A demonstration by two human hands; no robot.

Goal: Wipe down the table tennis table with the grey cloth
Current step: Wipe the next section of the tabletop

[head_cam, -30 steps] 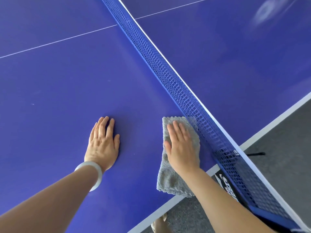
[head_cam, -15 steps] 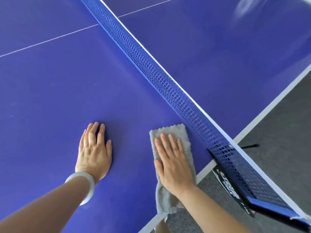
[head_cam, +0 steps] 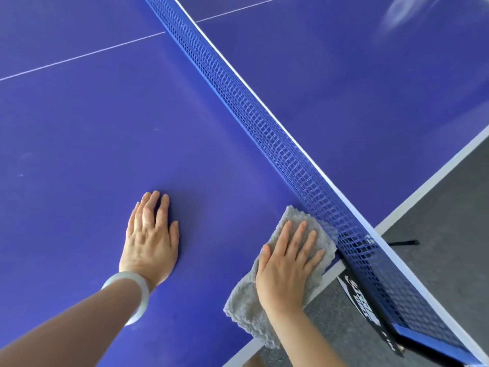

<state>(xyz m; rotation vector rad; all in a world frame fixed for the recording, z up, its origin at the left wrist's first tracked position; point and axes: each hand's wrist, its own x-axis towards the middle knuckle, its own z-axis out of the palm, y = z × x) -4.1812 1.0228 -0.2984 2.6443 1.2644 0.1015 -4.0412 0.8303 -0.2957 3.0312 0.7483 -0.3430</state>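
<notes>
A blue net (head_cam: pixel 254 128) is stretched taut and clamped by a black bracket (head_cam: pixel 363 307) marked with white lettering; grey floor (head_cam: pixel 449 223) is seen beyond.

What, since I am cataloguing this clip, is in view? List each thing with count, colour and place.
table tennis table: one, blue-purple with white lines, fills most of the view
net: one, blue mesh with a white top band, runs diagonally from top centre to lower right
net clamp: one, black with white lettering, at the table's near edge, lower right
grey cloth: one, grey, beside the net at the near edge, its near end over the white edge line
floor: grey, right and bottom
bangle: one, pale, on the left wrist
left hand: flat on the table, left of the cloth
right hand: flat, pressing the cloth
</notes>
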